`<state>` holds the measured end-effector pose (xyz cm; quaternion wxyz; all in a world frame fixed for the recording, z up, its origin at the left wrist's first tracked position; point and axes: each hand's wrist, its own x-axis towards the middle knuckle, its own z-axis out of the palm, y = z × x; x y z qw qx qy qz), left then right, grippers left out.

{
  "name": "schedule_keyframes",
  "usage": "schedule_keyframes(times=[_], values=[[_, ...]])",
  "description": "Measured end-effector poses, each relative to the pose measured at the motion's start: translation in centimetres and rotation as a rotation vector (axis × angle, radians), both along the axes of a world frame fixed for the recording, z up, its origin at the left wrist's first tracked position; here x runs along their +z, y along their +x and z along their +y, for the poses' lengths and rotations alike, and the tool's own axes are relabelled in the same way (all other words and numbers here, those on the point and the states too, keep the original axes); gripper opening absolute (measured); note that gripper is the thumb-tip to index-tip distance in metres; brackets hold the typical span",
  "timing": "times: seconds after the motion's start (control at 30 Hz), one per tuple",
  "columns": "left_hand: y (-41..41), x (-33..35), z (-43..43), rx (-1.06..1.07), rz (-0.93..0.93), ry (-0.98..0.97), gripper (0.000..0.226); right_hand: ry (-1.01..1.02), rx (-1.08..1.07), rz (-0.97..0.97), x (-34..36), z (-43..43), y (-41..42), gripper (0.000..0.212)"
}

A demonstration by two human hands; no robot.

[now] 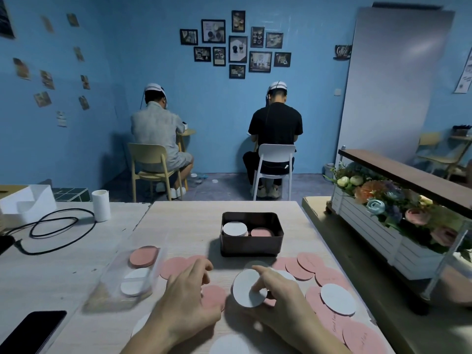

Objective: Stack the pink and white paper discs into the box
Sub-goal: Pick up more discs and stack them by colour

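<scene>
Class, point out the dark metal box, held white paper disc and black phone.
Dark rectangular metal box (251,247): head view, front wall.
Held white round paper disc (242,284): head view, upper face.
Black flat phone (33,329): head view, screen.

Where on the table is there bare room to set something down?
Bare wood lies left of the box, up to the clear sleeve, and in a narrow strip right of it. Crowded: loose discs overlap front right; left hand and right hand, holding a white disc, fill the middle.
</scene>
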<state>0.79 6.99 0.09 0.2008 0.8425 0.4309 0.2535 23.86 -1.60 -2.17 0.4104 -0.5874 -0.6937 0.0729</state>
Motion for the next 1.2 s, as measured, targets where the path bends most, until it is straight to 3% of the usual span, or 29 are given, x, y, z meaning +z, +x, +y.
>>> schedule_keyframes(times=[0.23,0.37,0.5,0.6,0.73,0.9,1.2], values=[[-0.5,-0.5,0.6,0.043,0.259,0.126,0.068,0.048,0.007,-0.025,0.3,0.0,0.0,0.03],[-0.5,0.1,0.8,-0.028,0.278,0.133,0.064,0.06,0.004,-0.041,0.0,0.1,0.1,0.032],[0.2,-0.1,0.9,-0.056,0.114,0.203,0.051,0.037,0.017,0.002,0.2,-0.1,0.0,0.027],[0.7,0.1,0.9,-0.064,0.019,0.216,0.06,0.037,0.006,-0.013,0.3,-0.1,0.0,0.024],[1.1,0.2,0.9,-0.04,-0.088,0.126,0.055,0.052,-0.062,-0.033,0.0,0.0,0.4,0.028],[0.4,-0.6,1.1,-0.051,0.195,0.109,0.052,0.024,-0.115,-0.027,-0.5,0.3,0.9,0.031],[-0.5,0.8,-0.3,-0.175,0.329,0.067,0.056,0.044,-0.078,-0.061,-0.5,0.2,0.6,0.029]])
